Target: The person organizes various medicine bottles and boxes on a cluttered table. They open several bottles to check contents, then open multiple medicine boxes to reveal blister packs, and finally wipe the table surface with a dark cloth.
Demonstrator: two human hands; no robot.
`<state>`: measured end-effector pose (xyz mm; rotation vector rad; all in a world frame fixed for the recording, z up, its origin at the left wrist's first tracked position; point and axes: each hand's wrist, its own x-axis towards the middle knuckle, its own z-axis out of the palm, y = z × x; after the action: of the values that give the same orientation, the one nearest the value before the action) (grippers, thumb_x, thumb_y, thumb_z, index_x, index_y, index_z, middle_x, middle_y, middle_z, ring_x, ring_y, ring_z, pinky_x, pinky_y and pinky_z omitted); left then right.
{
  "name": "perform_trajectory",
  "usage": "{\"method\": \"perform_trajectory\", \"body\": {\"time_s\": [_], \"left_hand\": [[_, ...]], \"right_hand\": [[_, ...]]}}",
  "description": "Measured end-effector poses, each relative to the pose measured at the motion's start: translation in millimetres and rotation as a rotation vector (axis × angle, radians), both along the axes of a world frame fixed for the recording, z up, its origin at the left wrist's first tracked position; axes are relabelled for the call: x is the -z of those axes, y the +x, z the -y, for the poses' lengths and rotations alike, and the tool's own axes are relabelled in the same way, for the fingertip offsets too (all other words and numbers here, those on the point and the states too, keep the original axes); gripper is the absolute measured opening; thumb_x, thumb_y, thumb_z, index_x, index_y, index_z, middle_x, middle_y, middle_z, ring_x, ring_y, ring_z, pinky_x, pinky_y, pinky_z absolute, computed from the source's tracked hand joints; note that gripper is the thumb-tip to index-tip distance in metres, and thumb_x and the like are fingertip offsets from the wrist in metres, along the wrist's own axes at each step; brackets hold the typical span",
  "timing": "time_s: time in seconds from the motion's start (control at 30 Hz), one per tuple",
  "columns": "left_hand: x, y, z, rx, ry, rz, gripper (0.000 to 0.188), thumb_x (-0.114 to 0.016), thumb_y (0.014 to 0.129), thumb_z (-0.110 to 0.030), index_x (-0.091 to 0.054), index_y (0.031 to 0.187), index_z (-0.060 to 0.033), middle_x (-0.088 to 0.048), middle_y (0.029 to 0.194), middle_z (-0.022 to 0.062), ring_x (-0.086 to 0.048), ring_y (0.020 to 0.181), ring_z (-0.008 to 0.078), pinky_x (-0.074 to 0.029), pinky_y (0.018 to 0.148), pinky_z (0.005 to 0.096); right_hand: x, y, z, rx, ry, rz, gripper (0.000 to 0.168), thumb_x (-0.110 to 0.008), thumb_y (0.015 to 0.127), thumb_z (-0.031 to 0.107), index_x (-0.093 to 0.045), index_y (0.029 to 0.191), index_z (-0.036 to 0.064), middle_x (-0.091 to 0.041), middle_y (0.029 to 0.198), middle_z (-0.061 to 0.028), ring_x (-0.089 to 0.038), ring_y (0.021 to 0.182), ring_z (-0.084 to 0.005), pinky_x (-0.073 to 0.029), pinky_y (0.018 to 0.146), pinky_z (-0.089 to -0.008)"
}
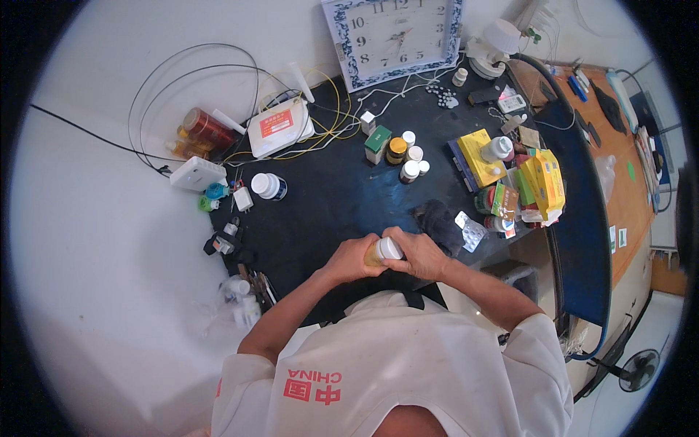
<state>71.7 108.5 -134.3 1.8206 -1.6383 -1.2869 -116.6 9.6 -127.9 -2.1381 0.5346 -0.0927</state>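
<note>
Close to my body, at the near edge of the black desk (322, 218), I hold a yellowish bottle with a white cap (390, 248). My left hand (352, 258) wraps around the bottle's body. On the other side my right hand (418, 255) grips it at the cap, thumb and fingers against it. What the bottle contains cannot be seen. Just beyond my right hand lies a dark crumpled cloth (439, 224), with a silver blister pack (471, 232) beside it.
Several small bottles (410, 170) stand mid-desk by a green box (378, 145). A white bottle (268, 187) stands at left. Yellow boxes (478, 158) and packets (546, 183) are piled at right. A white router (279, 128), cables and a large clock (401, 41) line the back.
</note>
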Motion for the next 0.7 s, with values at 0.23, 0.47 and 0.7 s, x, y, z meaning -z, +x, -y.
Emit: {"method": "perform_trajectory", "body": {"time_s": [0.23, 0.47, 0.7], "left_hand": [[30, 16, 7, -0.181, -0.240, 0.271, 0.069, -0.071, 0.078, -0.023, -0.039, 0.135, -0.0036, -0.048, 0.129, 0.0207, -0.049, 0.119, 0.0372, -0.041, 0.101, 0.0423], [44, 17, -37, -0.243, -0.092, 0.273, 0.072, -0.071, 0.079, -0.021, -0.035, 0.140, -0.0051, -0.049, 0.129, 0.0228, -0.051, 0.117, 0.0380, -0.042, 0.100, 0.0429], [55, 20, -73, -0.321, -0.006, 0.246, 0.068, -0.069, 0.081, -0.025, -0.038, 0.138, -0.0059, -0.050, 0.127, 0.0223, -0.053, 0.115, 0.0378, -0.044, 0.098, 0.0421]], "right_hand": [[13, 49, 35, 0.173, -0.337, -0.071, 0.047, -0.069, 0.081, 0.034, -0.045, 0.113, 0.011, -0.065, 0.085, -0.0201, -0.065, 0.075, -0.0391, -0.052, 0.062, -0.0461], [38, 102, 75, 0.285, -0.436, -0.235, 0.051, -0.069, 0.080, 0.042, -0.047, 0.111, 0.008, -0.066, 0.084, -0.0188, -0.066, 0.073, -0.0371, -0.052, 0.059, -0.0450], [28, 102, 67, 0.199, -0.443, -0.355, 0.063, -0.072, 0.076, 0.047, -0.046, 0.118, 0.007, -0.067, 0.089, -0.0191, -0.066, 0.078, -0.0365, -0.053, 0.063, -0.0446]]}}
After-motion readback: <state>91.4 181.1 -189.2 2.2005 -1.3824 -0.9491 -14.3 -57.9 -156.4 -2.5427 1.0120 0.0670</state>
